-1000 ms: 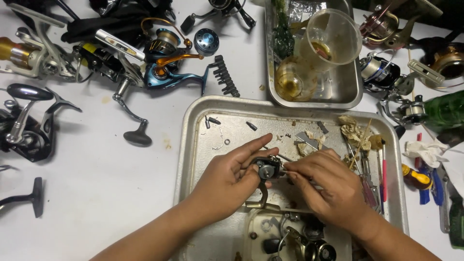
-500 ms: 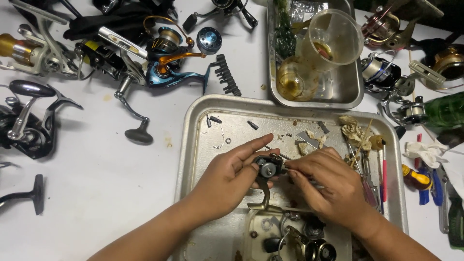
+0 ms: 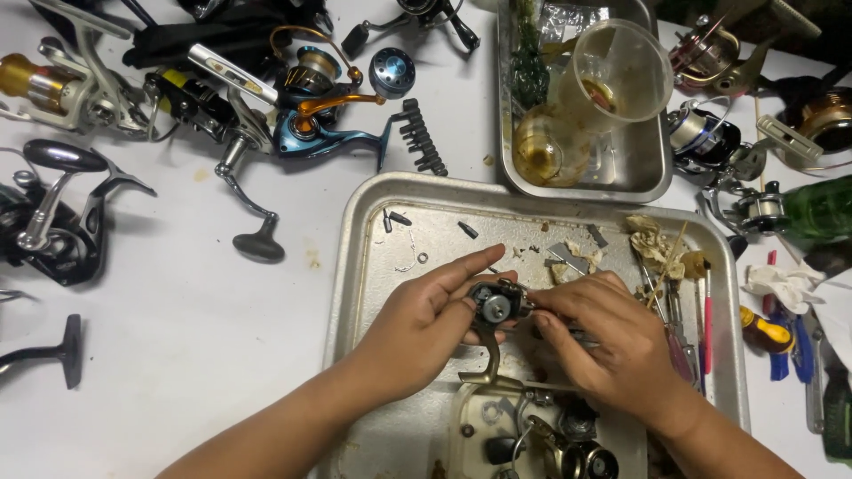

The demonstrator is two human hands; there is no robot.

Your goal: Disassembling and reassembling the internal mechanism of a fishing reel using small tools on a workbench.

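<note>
1. Far left, white table: whole fishing reels lie untouched — a gold-spooled one, a black one with a knob handle, a loose black T-shaped handle. Hard metal and plastic, glossy.
2. Upper left-centre: blue and orange reel with a long crank, and a black strip of screwdriver bits. Not in use.
3. Centre: big dented steel tray, dull and scratched, with small screws and grit scattered in it.
4. Left hand cups and pinches the reel body from the left, thumb on top, fingers curled.
5. The reel body is held just above the tray's middle: small, dark, round-faced, bronze foot hanging below. Looks stripped — no spool, no handle — so teardown seems well along; whether it is coming apart or going together I cannot tell.
6. Right hand pinches at the body's right side, fingertips pressed together; what they grip is hidden.
7. Bottom centre: a small tray with loose reel parts, still separate.
8. Upper right: second steel tray with a clear plastic cup, oily residue.
9. Right edge: more reels, green bottle, white rag.
</note>
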